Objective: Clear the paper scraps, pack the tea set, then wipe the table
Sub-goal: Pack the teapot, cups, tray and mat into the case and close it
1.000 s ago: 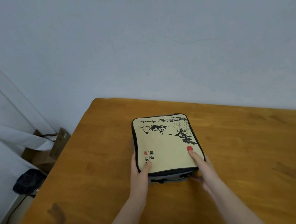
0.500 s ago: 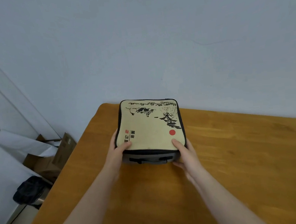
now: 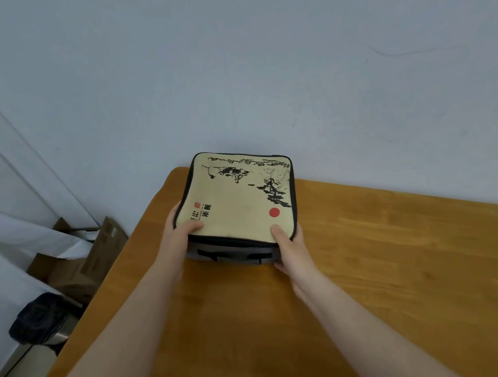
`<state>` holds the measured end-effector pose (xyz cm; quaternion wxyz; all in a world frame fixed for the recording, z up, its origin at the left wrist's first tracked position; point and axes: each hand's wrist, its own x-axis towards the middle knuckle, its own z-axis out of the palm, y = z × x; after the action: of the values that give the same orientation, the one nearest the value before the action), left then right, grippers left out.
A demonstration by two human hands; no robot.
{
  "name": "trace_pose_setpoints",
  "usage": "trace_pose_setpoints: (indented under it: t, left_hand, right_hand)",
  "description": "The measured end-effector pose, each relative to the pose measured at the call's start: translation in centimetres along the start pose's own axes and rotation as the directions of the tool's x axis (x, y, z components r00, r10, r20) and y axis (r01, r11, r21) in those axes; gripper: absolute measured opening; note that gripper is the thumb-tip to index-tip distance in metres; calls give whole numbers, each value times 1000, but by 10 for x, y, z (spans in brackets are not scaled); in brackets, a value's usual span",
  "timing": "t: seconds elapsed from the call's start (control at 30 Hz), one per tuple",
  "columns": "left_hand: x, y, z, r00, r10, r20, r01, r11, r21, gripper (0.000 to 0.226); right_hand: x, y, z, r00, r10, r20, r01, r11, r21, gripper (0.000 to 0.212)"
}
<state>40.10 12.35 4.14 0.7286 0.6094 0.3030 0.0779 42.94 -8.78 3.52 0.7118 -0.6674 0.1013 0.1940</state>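
Observation:
A square zipped tea set case (image 3: pixel 237 201), cream on top with black ink drawings and a red dot, grey on its sides, is at the table's far left corner near the wall. My left hand (image 3: pixel 180 234) grips its near left corner, thumb on the lid. Its near right corner is held by my right hand (image 3: pixel 289 242), thumb on top and fingers below. The case looks tilted, its near edge raised. No paper scraps or cloth show.
The wooden table (image 3: pixel 371 267) runs to the right and toward me. A pale wall stands right behind the case. On the floor at left are cardboard boxes (image 3: pixel 78 265), a white sheet and a bin with a black bag (image 3: pixel 38 321).
Both hands have carried the case away from me, from the table's middle to its far left corner by the wall. Their grip on the near corners is unchanged.

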Motion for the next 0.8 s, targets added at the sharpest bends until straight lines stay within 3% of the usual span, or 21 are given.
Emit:
trace_pose_setpoints:
  t: [0.23,0.3,0.43,0.6,0.7,0.8]
  left_hand:
    - [52,27,-19,988,-54,-143,58,998,27,78]
    - [60,32,-18,978,-75,-193,92,992,83,73]
    - [74,38,-18,966,-113,-232,147,980,136,47]
    - [85,40,-18,956,-43,-291,134,945,299,52]
    - [78,39,-21,939,37,-341,149,851,503,68]
    - [49,32,-21,927,246,-285,69,632,772,70]
  right_hand:
    - [45,-3,52,1000,4,19,-3,999,-34,63]
    - [52,-6,67,1000,-8,-6,8,998,-62,70]
    - [62,-9,88,994,-79,-74,61,974,-220,71]
    - [61,-7,90,985,-119,-122,54,897,-440,70]
    - [60,-12,85,993,-81,-84,25,854,-519,73]
    - [50,-21,79,995,-69,-70,1,720,-693,77]
